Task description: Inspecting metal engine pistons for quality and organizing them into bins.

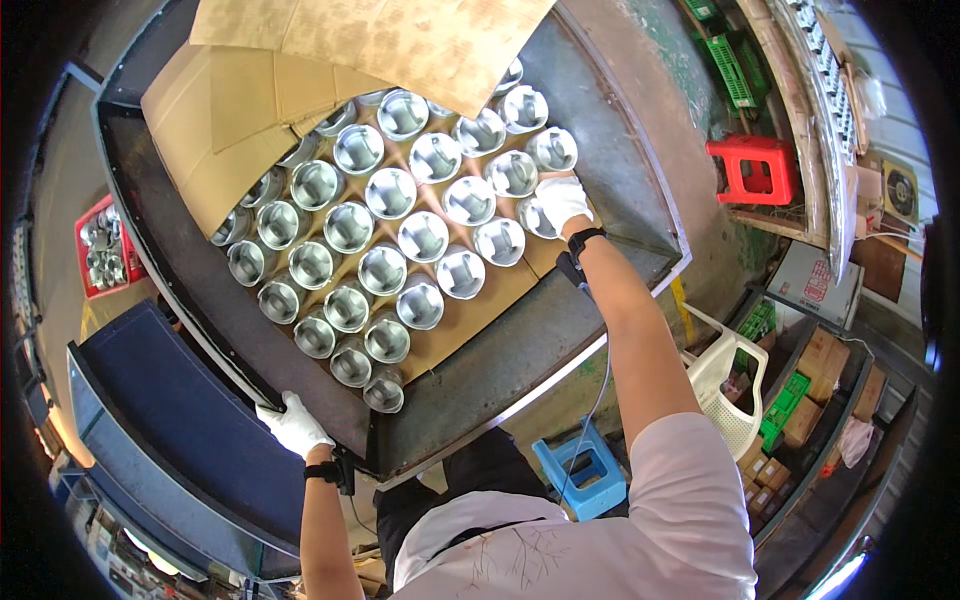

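Note:
Rows of silver metal pistons (391, 193) stand on brown cardboard (455, 335) inside a dark metal-walled bench. In a white glove, my right hand (563, 203) reaches to the right end of the rows. Its fingers are closed on a piston (535, 222) there, and the glove covers part of that piston. My left hand (297, 427), also white-gloved, is closed on the bench's rim (262, 400) at the near left corner. Black straps with small devices circle both wrists. Loose cardboard sheets (370, 45) cover the pistons at the far side.
To the left stands a blue-topped bench (180, 400), with a red crate (105, 250) of metal parts beyond it. A blue stool (583, 470) is close by my right side. Farther right are a white plastic chair (725, 390), a red stool (752, 170) and shelves with boxes.

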Demonstrator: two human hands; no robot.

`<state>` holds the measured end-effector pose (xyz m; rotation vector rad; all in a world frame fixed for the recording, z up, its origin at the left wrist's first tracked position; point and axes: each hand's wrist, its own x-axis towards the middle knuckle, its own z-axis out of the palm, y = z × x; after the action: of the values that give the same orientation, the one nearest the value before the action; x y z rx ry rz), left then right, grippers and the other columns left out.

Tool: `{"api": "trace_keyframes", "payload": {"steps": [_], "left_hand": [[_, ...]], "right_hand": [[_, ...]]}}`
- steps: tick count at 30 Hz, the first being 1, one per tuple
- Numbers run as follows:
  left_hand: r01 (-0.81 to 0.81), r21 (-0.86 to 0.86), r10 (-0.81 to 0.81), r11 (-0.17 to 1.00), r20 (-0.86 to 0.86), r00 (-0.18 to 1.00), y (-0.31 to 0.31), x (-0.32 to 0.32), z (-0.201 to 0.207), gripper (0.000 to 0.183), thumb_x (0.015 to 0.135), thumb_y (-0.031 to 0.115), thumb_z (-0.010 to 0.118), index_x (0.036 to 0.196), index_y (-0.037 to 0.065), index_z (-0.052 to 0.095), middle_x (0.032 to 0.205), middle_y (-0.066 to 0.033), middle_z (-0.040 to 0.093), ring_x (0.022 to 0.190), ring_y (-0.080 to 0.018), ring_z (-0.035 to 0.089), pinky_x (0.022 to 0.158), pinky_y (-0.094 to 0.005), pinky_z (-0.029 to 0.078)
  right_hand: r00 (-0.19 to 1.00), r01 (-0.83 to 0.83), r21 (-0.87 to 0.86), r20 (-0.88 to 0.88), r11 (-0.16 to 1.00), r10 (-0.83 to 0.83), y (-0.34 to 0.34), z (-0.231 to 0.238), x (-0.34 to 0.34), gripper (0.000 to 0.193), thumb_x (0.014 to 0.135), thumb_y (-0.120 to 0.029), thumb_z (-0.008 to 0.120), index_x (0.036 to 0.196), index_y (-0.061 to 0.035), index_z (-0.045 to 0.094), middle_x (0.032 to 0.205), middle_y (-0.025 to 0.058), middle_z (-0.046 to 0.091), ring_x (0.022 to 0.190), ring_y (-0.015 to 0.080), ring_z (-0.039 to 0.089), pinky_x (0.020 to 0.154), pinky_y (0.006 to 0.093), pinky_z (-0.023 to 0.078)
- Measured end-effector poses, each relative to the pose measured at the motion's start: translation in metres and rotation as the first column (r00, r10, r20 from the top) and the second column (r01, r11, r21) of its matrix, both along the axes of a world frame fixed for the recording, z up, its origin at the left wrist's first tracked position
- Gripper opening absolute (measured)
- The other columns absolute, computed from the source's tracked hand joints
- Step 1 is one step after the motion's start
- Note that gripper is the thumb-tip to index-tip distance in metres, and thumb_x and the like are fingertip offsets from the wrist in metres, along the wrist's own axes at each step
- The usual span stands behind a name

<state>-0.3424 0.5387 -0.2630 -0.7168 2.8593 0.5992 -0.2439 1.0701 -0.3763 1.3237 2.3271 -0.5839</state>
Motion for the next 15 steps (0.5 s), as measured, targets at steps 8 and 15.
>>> {"api": "trace_keyframes", "payload": {"steps": [8, 15], "left_hand": [[0.009, -0.003, -0.009, 1.0, 0.014, 1.0, 0.0, -0.001, -0.001, 0.054, 0.087, 0.024, 0.06, 0.132, -0.001, 0.045, 0.119, -0.0254, 0.061, 0.103, -0.0429, 0.061, 0.091, -0.0441, 0.047], [0.007, -0.036, -0.006, 0.999, 0.021, 1.0, -0.001, -0.001, 0.008, 0.048, 0.087, 0.024, 0.059, 0.127, 0.0, 0.048, 0.115, -0.0245, 0.063, 0.099, -0.0423, 0.062, 0.088, -0.0457, 0.047]], "right_hand": [[0.986, 0.119, -0.119, -0.1, 0.986, -0.131, -0.002, 0.03, 0.004, 0.029, 0.085, -0.027, 0.058, 0.104, -0.0079, 0.068, 0.105, 0.0174, 0.068, 0.101, 0.0325, 0.065, 0.086, 0.0403, 0.051], [0.94, 0.274, 0.224, 0.146, 0.935, -0.31, -0.017, -0.011, 0.028, 0.035, 0.089, -0.035, 0.06, 0.104, -0.0043, 0.068, 0.106, 0.0197, 0.068, 0.098, 0.0338, 0.066, 0.085, 0.0392, 0.052]]}}
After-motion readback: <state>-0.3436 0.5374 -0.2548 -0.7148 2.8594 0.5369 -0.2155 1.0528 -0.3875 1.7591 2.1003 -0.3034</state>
